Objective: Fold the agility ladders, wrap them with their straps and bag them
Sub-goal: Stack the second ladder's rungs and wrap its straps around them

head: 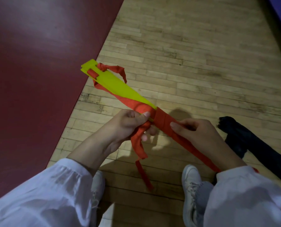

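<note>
One head-worn camera looks steeply down, close over both hands (128, 123) (197, 130), onto the wood floor (193, 54).

**No lettering to be read**

From where I stand, nothing here carries a word, number or logo I can make out. The yellow ladder rungs (120, 88), the red strap (161, 118) and the dark bag (251, 145) on the wooden floor (185, 46) look plain. The white shoes (190, 177) are too dim to tell.
</note>
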A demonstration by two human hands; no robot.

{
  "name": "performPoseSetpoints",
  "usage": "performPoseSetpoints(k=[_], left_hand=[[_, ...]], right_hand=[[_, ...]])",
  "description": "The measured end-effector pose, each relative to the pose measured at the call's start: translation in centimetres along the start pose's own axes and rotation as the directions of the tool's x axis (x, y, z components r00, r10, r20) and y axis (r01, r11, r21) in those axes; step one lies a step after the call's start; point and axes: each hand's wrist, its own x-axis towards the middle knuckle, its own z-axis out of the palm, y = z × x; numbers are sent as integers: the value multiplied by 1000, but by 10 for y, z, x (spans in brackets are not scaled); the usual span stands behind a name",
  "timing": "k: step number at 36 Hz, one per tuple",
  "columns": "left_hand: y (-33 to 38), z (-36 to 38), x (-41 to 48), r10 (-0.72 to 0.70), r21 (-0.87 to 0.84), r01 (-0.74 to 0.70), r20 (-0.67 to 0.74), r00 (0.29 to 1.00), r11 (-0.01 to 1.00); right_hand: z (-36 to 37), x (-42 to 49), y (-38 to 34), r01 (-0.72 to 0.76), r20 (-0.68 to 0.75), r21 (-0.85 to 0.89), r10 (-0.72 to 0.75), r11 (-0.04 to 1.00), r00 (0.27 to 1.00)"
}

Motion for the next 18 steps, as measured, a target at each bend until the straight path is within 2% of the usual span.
performPoseSetpoints(k=[10,18], left_hand=[[7,1,2,-208,4,208,4,978,978],[3,1,4,-248,33,250,-46,968,968]], right_hand=[[1,-1,0,20,-117,-87,-30,996,993],[3,-4,-4,61,-158,-119,-79,991,984]])
